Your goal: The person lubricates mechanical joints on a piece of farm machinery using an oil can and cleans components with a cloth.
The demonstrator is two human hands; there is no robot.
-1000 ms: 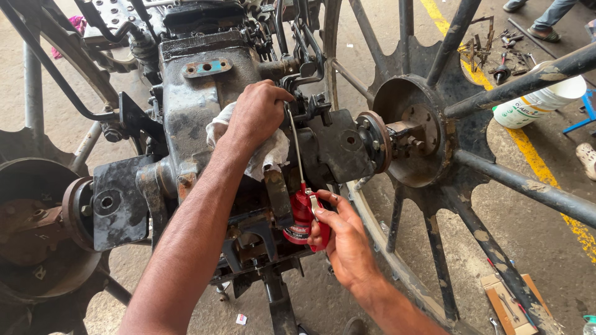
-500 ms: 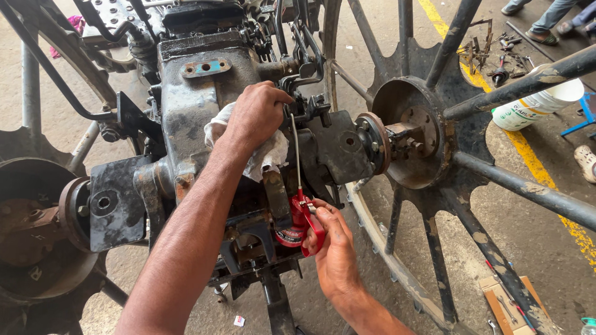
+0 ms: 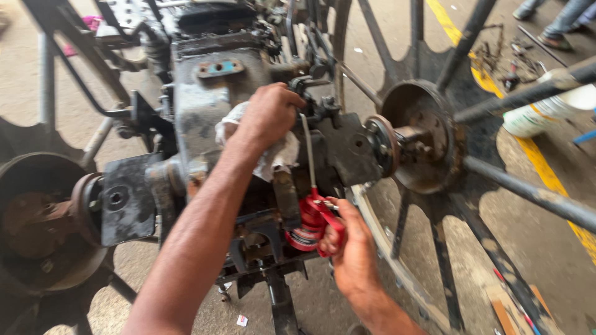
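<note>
My left hand [image 3: 268, 115] presses a white rag [image 3: 278, 158] against the top of a greasy black gearbox housing [image 3: 205, 111]. My right hand [image 3: 352, 248] grips a red oil can [image 3: 310, 226] by its trigger lever, low in front of the housing. The can's thin white spout [image 3: 308, 149] rises straight up to the fingertips of my left hand. Both forearms are bare and reach in from the bottom edge.
A large spoked iron wheel with a rusty hub [image 3: 422, 139] stands to the right, another hub [image 3: 37, 217] to the left. A white bucket [image 3: 546, 111] and scattered tools [image 3: 509, 59] lie on the concrete floor past a yellow line. Another person's feet [image 3: 546, 22] show top right.
My right hand has slid slightly lower along the red oil can and squeezed its lever. My left hand stays on the rag. The view has shifted a little.
</note>
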